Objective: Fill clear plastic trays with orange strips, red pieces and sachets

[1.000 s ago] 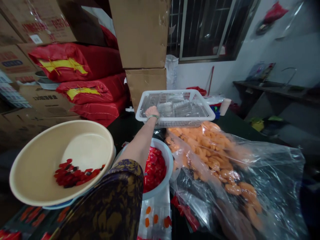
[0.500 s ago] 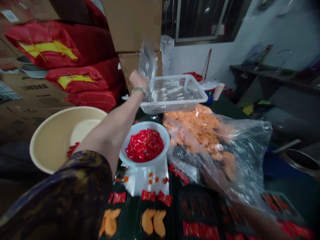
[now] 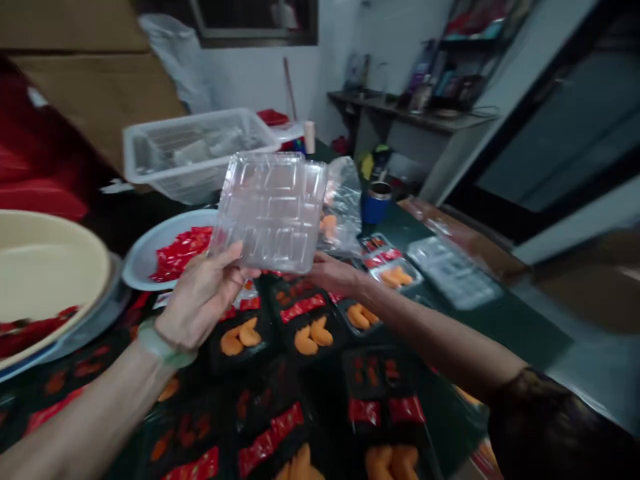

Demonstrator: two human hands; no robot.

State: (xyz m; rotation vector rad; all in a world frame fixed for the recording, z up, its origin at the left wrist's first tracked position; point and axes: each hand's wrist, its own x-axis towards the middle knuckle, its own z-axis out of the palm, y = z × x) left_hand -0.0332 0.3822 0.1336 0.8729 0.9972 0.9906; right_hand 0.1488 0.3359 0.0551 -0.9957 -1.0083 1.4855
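Because the view is tilted and a bit soft, exact finger placement is hard to call, but the clear plastic tray (image 3: 273, 212) is up in mid-frame, tipped toward the camera between both hands. Left hand (image 3: 200, 300) is half open, with the fingers curled against the tray's lower left edge and a pale bangle (image 3: 167, 348) on the wrist. Right hand (image 3: 333, 275) comes in from the right, fingers nearly straight, and seems to have the lower right corner in a light pinch.

Tray looks very light and thin, with stiff ribbed compartments. It will probably be slick and could flex or crack if squeezed, so the outer rim is the best place to hold it.

Below the hands are black trays (image 3: 330, 353) holding orange pieces (image 3: 233, 341) and red sachets (image 3: 300, 309). White bowl (image 3: 137, 267) of red packets (image 3: 180, 252) sits left of the clear tray, beige basin (image 3: 45, 280) at the left edge, white basket (image 3: 195, 157) upper left, blue cup (image 3: 376, 203) to the right.
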